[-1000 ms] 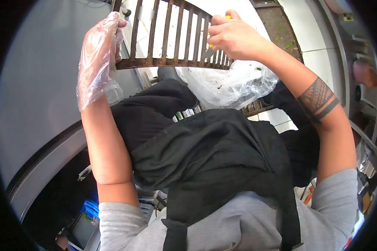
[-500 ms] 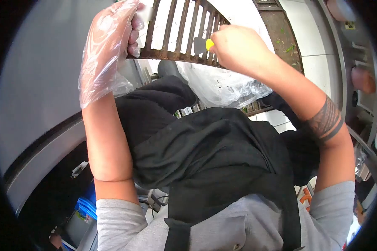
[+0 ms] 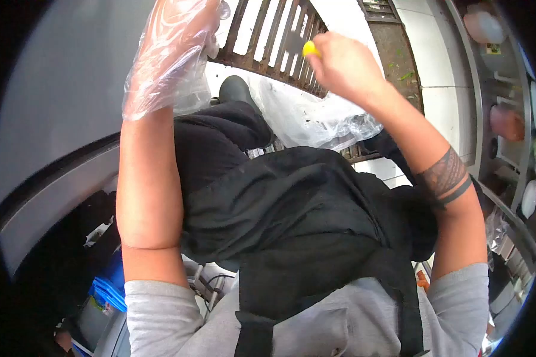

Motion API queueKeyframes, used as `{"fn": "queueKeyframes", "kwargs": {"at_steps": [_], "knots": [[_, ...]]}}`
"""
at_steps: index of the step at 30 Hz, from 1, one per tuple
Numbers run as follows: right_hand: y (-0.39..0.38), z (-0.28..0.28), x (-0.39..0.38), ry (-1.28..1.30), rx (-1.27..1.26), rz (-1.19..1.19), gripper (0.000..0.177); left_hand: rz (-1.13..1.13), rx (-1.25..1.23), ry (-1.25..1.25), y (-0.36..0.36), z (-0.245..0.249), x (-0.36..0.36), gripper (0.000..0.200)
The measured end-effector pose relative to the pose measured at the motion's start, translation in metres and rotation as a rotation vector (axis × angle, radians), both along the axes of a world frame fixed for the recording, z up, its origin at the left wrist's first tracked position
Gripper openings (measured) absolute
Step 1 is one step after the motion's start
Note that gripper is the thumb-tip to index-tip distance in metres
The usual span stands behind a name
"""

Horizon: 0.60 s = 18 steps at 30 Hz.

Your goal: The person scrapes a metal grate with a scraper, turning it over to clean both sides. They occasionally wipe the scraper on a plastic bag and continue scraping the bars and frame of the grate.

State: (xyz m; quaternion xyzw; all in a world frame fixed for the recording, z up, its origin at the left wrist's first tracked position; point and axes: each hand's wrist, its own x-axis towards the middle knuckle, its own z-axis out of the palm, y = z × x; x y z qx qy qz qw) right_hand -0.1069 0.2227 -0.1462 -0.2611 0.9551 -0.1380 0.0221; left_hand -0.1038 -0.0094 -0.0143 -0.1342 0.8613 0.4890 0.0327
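Note:
A clear plastic glove covers my left hand [image 3: 175, 44], whose fingers are curled round the left end of a rusty, slatted metal drain grate [image 3: 268, 71]. That grate is held tilted above the floor. My bare right hand [image 3: 348, 62] is closed around a scraper [image 3: 309, 49] with a yellow part at the grip and a dark flat blade. The blade overlaps the slats near the right side of the grate, blurred by motion. Below the grate, a clear plastic bag [image 3: 315, 122] lies spread on the floor between my legs, with small dark bits on it.
A floor drain channel [image 3: 396, 53] with green scraps runs along the white tiles [image 3: 446, 113] at upper right. A grey metal panel [image 3: 59, 89] fills the left side. Shelving with containers [image 3: 506, 122] stands at right. My dark boot [image 3: 238, 94] is beside the bag.
My left hand and the grate have shifted slightly up and to the right. The scraper has moved up along the slats with my right hand. More of my boot shows.

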Motion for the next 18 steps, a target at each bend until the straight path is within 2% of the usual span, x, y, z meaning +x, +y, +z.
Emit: {"fn": "queueKeyframes", "kwargs": {"at_steps": [2, 5, 6, 10, 13, 15, 17, 18], "knots": [[-0.004, 0.003, 0.019, -0.083, -0.051, 0.029, 0.023, -0.038, -0.010, 0.091, 0.007, 0.003, 0.006, 0.035], [-0.001, 0.007, 0.005, -0.078, -0.029, 0.007, 0.022, 0.031, 0.024, -0.002, 0.006, 0.000, -0.004, 0.037], [0.002, 0.005, -0.003, -0.018, -0.081, 0.009, 0.021, 0.004, 0.018, 0.032, 0.007, -0.001, -0.005, 0.037], [0.001, 0.001, 0.020, -0.067, -0.035, 0.099, 0.022, 0.036, 0.004, 0.048, 0.007, 0.000, -0.002, 0.037], [0.005, 0.005, -0.001, -0.026, -0.021, 0.002, 0.021, -0.090, -0.009, 0.108, 0.000, -0.009, -0.006, 0.037], [0.006, 0.001, 0.009, -0.011, -0.057, 0.022, 0.021, -0.023, -0.078, 0.126, 0.006, -0.005, -0.002, 0.037], [0.002, 0.004, 0.025, -0.107, -0.031, 0.090, 0.023, -0.047, -0.066, 0.154, 0.002, -0.008, -0.004, 0.037], [0.003, 0.005, 0.019, -0.100, -0.014, 0.085, 0.023, -0.008, -0.074, 0.090, 0.003, -0.006, -0.006, 0.037]]}}
